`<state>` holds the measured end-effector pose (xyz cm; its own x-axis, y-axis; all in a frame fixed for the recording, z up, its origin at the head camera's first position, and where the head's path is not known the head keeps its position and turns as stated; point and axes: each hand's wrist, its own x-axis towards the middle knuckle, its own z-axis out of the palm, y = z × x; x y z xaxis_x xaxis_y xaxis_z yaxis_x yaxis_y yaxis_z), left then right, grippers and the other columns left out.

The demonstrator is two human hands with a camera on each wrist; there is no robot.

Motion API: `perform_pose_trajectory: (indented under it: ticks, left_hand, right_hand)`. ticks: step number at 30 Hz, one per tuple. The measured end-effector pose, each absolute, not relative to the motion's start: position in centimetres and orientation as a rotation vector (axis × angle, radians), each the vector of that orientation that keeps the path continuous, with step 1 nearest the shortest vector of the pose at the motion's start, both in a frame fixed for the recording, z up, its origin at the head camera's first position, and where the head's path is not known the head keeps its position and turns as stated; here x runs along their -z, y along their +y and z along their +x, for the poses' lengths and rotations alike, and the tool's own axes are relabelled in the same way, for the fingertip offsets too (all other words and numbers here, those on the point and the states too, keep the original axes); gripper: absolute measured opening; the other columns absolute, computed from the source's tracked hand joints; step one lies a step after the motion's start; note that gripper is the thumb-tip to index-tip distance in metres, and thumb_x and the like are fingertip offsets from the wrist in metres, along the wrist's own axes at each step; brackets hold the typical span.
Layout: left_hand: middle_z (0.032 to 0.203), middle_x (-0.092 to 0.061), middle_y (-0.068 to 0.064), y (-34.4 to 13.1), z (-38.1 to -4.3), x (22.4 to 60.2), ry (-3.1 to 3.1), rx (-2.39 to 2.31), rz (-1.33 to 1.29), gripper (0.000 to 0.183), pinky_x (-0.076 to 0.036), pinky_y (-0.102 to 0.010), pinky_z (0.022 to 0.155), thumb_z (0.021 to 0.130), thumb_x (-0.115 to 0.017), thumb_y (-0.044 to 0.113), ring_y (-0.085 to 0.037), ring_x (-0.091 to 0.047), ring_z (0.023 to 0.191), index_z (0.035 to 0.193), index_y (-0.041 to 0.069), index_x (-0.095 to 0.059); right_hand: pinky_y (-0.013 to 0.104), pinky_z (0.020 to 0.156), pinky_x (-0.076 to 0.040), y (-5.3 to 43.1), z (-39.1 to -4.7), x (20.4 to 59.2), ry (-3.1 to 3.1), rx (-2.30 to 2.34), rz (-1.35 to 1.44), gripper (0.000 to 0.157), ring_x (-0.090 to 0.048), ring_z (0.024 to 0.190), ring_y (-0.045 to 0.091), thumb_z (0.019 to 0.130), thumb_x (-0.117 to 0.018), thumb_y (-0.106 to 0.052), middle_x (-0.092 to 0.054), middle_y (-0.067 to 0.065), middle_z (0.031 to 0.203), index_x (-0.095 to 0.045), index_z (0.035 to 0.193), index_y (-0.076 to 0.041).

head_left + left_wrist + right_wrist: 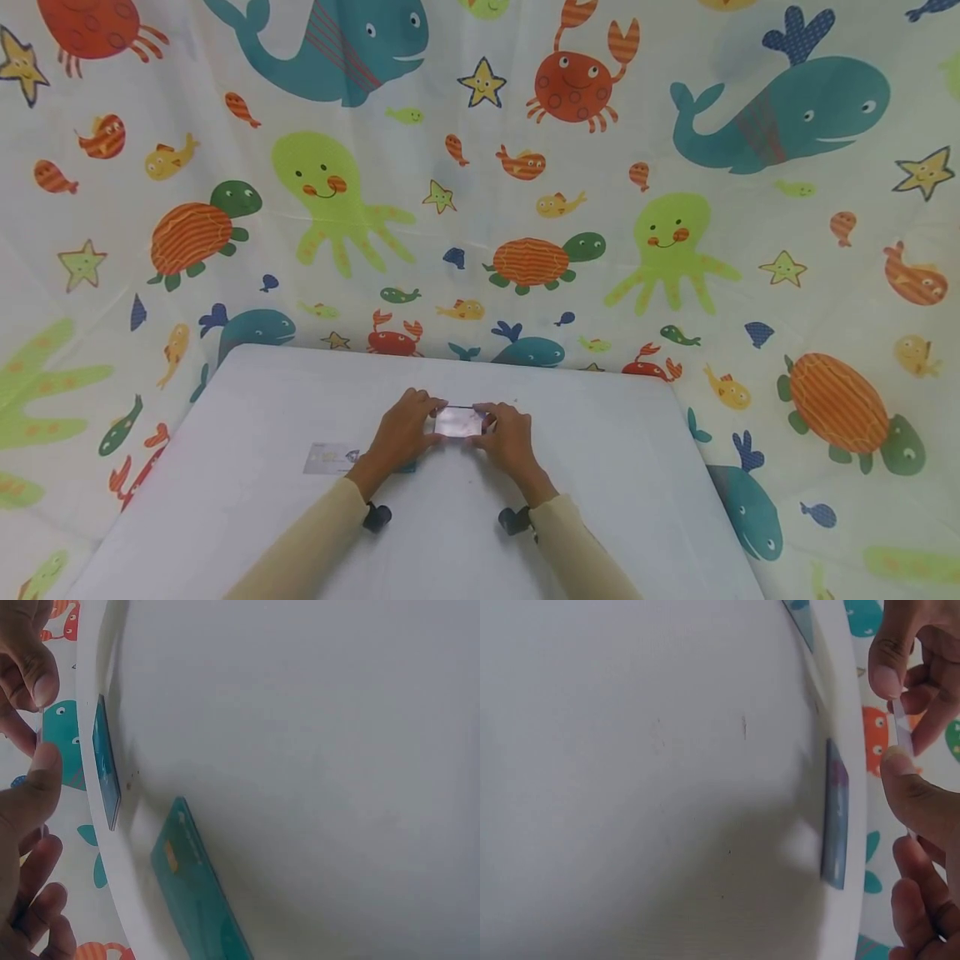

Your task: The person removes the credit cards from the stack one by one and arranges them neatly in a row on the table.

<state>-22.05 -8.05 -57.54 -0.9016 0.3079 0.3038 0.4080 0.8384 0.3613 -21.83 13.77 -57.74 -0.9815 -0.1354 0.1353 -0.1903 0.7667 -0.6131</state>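
Both hands hold up a thin, pale, glossy card [458, 422] above the white table. My left hand [406, 429] pinches its left edge between thumb and fingers. The right hand [508, 437] pinches the opposite edge the same way. In the right wrist view the card [904, 729] shows nearly edge-on; its print is too washed out to read. Left of the left hand lies a silver-grey card [324, 458], and a teal card [408, 467] is partly hidden under that wrist. The left wrist view shows the teal card [196, 889] and a blue card [106, 765] lying flat.
The white table [600, 467] runs back to a curtain [450, 117] printed with sea animals. A blue card [836, 821] lies near the far edge in the right wrist view. Small dark marks [744, 726] dot the tabletop. Each wrist wears a black camera [377, 517].
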Motion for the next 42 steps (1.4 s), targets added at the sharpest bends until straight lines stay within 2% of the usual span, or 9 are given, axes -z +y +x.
perform_pose_trajectory:
  ticks: [10,19,24,33,42]
  left_hand:
    - [0.099,-0.070,0.004,-8.9,-20.9,57.9,-2.803,0.602,-0.562,0.055,-0.062,-0.031,0.095,0.077,-0.097,0.036,-0.012,-0.055,0.094,0.126,0.018,-0.078]
    - [0.100,-0.071,0.003,-9.3,-19.9,58.4,-2.792,0.635,-0.594,0.053,-0.062,-0.034,0.096,0.078,-0.097,0.034,-0.012,-0.056,0.094,0.125,0.018,-0.078]
    - [0.101,-0.071,0.004,-9.4,-19.6,58.7,-2.818,0.639,-0.579,0.054,-0.061,-0.032,0.098,0.079,-0.096,0.036,-0.010,-0.056,0.095,0.127,0.020,-0.078]
    - [0.100,-0.069,0.001,-9.4,-19.0,59.4,-2.817,0.630,-0.575,0.053,-0.061,-0.032,0.092,0.077,-0.097,0.034,-0.013,-0.053,0.094,0.124,0.016,-0.079]
    - [0.096,-0.067,0.003,-9.5,-18.9,60.2,-2.810,0.621,-0.567,0.056,-0.060,-0.028,0.088,0.073,-0.099,0.040,-0.010,-0.051,0.091,0.121,0.018,-0.080]
  right_hand:
    - [0.038,0.087,-0.036,13.6,-20.7,58.0,-2.925,-0.957,0.299,0.054,-0.053,0.082,0.012,0.082,-0.094,-0.033,-0.070,-0.005,0.088,-0.075,0.132,-0.022]
    - [0.040,0.085,-0.037,13.4,-19.7,57.8,-2.941,-0.920,0.338,0.054,-0.053,0.079,0.010,0.082,-0.094,-0.031,-0.070,-0.006,0.085,-0.076,0.131,-0.017]
    - [0.041,0.088,-0.038,13.3,-19.4,58.2,-2.961,-0.935,0.331,0.055,-0.054,0.081,0.009,0.084,-0.093,-0.032,-0.069,-0.007,0.086,-0.075,0.134,-0.020]
    - [0.041,0.089,-0.038,13.0,-18.9,58.8,-2.971,-0.933,0.292,0.055,-0.055,0.081,0.010,0.082,-0.094,-0.034,-0.069,-0.009,0.085,-0.076,0.133,-0.023]
    - [0.041,0.090,-0.039,12.7,-18.7,59.2,-2.976,-0.922,0.262,0.054,-0.055,0.080,0.010,0.080,-0.095,-0.034,-0.070,-0.008,0.083,-0.077,0.130,-0.022]
